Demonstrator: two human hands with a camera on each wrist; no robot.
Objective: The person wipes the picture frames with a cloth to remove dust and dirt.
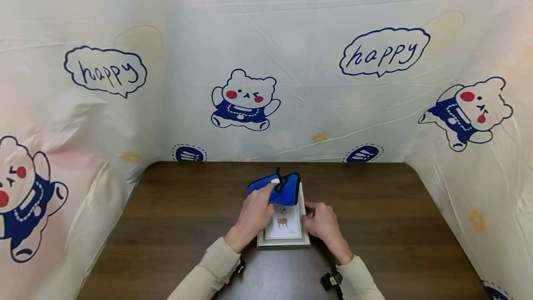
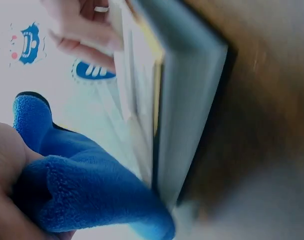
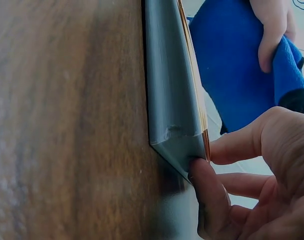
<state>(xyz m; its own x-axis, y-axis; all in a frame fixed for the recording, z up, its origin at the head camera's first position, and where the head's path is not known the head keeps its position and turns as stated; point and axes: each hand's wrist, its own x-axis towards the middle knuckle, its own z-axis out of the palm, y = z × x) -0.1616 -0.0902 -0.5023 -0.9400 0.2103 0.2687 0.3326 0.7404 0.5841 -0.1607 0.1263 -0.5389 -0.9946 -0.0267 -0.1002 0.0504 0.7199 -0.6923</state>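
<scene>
A picture frame (image 1: 283,243) with a pale border lies flat on the table, its print (image 1: 287,231) facing up. My left hand (image 1: 257,209) holds a blue cloth (image 1: 288,194) with black trim over the frame's far part. In the left wrist view the cloth (image 2: 97,192) bunches up around the fingers and hangs against the frame's side (image 2: 189,95). My right hand (image 1: 322,220) grips the frame's right edge. Close up in the right wrist view, a thumb and fingers (image 3: 206,187) pinch the edge near one corner. Part of the print is hidden by the cloth.
The brown wooden table (image 1: 187,216) stretches out on both sides of the frame. Behind and beside it hangs a pale curtain (image 1: 308,105) printed with bears and speech bubbles. A strap with a small black device (image 1: 331,281) sits at the right wrist.
</scene>
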